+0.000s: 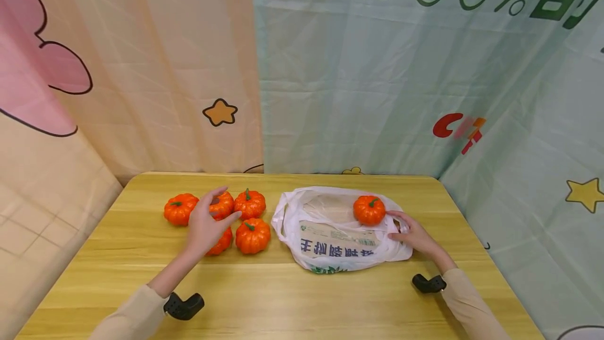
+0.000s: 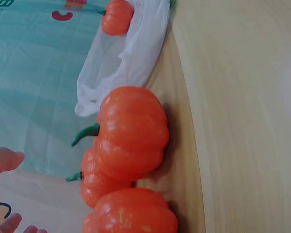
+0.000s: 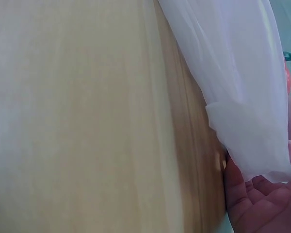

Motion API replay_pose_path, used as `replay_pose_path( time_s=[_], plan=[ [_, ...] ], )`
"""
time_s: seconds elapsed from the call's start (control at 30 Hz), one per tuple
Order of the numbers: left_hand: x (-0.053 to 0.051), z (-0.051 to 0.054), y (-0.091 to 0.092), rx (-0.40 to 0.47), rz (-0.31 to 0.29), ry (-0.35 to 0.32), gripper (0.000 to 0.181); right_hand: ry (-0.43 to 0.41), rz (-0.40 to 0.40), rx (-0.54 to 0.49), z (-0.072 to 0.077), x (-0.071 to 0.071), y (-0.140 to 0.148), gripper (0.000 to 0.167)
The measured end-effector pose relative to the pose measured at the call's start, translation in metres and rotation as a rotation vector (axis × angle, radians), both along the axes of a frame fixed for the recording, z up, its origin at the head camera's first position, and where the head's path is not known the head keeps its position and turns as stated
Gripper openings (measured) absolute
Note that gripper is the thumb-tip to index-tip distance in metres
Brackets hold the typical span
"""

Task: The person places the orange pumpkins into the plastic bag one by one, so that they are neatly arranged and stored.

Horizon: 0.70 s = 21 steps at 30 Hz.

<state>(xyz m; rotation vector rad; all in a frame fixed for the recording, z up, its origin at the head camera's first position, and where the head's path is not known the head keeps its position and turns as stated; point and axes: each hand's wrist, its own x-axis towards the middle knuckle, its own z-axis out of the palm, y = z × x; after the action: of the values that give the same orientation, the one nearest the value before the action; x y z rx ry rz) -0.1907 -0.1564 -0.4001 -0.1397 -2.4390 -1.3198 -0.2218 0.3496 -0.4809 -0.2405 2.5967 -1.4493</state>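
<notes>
My left hand point(image 1: 204, 228) hovers over a group of orange pumpkins point(image 1: 252, 235) on the left of the table, fingers spread and holding nothing. It partly covers two of them; in the left wrist view its fingers point(image 2: 7, 160) are apart from the pumpkins point(image 2: 131, 128). At the right end of a white plastic bag point(image 1: 311, 261), my right hand point(image 1: 415, 234) grips the edge. In the right wrist view the bag's end point(image 3: 252, 141) lies among the right hand's curled fingers point(image 3: 266, 199). One pumpkin point(image 1: 369, 210) sits in the bag's mouth, beside that hand.
The wooden table point(image 1: 283, 303) ends at a back edge against hanging printed curtains point(image 1: 321, 93). Several pumpkins sit close together left of the bag, one point(image 1: 179, 209) at the far left. Printed lettering shows on the bag's front.
</notes>
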Motion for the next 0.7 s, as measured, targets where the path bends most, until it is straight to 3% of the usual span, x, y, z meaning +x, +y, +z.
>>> replay_pose_path(
  time_s=[0.33,0.57,0.7],
  plan=[
    [0.007,-0.008,-0.045,-0.041,0.13,0.045,0.059,0.005,0.003,0.026,0.005,0.002,0.0,0.062],
    [0.001,-0.02,-0.07,0.011,0.264,0.052,0.053,0.008,-0.002,0.025,0.004,0.001,0.0,0.062],
    [-0.005,-0.028,-0.083,0.056,0.301,0.07,0.049,0.005,0.0,0.022,0.004,0.001,-0.001,0.063]
  ],
)
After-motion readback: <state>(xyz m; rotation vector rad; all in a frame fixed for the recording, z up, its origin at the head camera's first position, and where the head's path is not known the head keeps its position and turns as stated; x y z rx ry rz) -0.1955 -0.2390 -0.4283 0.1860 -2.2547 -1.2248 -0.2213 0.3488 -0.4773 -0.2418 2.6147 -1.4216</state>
